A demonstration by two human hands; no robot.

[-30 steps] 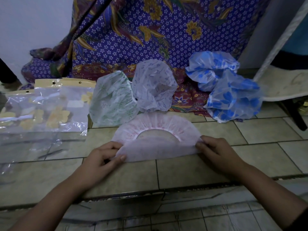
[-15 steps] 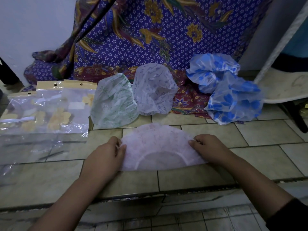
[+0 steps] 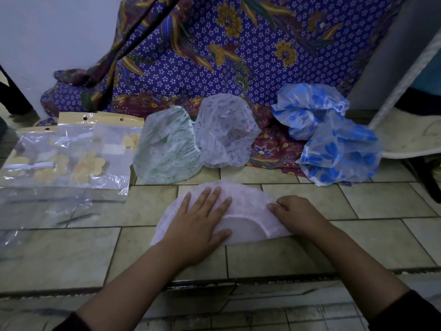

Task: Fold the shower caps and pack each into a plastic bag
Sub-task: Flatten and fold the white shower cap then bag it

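The pink shower cap [image 3: 248, 199] lies half-folded under the flat, spread fingers of the left hand [image 3: 198, 223], the right hand [image 3: 294, 213] pinching its edge; beyond the fingertips other caps [image 3: 226, 132] sit unfolded, plastic bags [image 3: 66, 161] further left.

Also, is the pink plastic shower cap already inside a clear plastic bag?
No, the pink plastic shower cap lies bare on the tiled surface.
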